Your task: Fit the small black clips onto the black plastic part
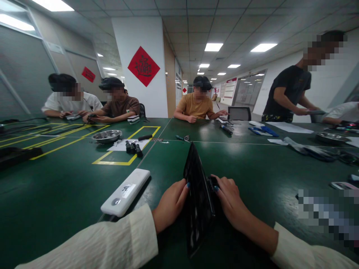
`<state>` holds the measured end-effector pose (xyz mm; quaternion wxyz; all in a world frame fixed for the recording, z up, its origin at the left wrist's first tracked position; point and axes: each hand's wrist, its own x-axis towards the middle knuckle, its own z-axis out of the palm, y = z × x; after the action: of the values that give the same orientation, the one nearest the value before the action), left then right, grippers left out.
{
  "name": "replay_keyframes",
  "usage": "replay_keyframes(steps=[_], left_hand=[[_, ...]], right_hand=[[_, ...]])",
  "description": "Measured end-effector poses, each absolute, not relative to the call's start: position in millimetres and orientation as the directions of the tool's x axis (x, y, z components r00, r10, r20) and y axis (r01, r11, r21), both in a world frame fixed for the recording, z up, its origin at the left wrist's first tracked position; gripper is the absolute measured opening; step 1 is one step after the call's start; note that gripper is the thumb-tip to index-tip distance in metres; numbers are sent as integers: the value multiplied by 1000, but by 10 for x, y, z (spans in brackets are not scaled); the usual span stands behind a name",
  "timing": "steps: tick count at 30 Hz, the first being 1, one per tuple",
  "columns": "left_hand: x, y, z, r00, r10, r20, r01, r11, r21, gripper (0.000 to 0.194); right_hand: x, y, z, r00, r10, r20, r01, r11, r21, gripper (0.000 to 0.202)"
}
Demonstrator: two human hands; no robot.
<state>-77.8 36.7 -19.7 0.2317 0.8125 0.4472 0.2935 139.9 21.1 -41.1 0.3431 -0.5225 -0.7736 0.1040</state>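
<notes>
A thin, glossy black panel, like a tablet or small screen, stands on edge, seen nearly side-on, between my hands. My left hand is closed at its left face, thumb and fingers pressed on it. On the panel's other side, my right hand grips a small black fitting at its back, whose kind I cannot make out. A white, rounded oblong device with a numbered label and a round spot lies left of my left hand. The panel hides part of the table behind it.
Black cylindrical parts rest on white paper inside a yellow tape outline, beside a steel bowl. Pliers lie ahead. Gloves and a phone are right. People sit across; one person stands.
</notes>
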Motion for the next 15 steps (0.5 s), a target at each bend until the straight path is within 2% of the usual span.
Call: replay_keyframes(steps=[6, 10, 11, 13, 15], left_hand=[[-780, 459, -218, 392, 871, 297, 711, -492, 503, 37], [-797, 485, -243, 376, 874, 308, 727, -484, 487, 39], [-800, 484, -247, 374, 875, 309, 725, -483, 490, 39], [-799, 475, -246, 368, 878, 306, 723, -477, 500, 39], [-794, 465, -239, 359, 884, 301, 722, -467, 510, 38]], right_hand=[[1389, 195, -562, -275, 897, 345, 780, 418, -466, 39], [1364, 274, -518, -307, 904, 298, 764, 421, -489, 35], [1371, 294, -457, -270, 907, 322, 753, 407, -517, 35], [1421, 276, -293, -127, 880, 457, 715, 401, -573, 35], [1529, 128, -129, -7, 764, 645, 653, 492, -576, 33]])
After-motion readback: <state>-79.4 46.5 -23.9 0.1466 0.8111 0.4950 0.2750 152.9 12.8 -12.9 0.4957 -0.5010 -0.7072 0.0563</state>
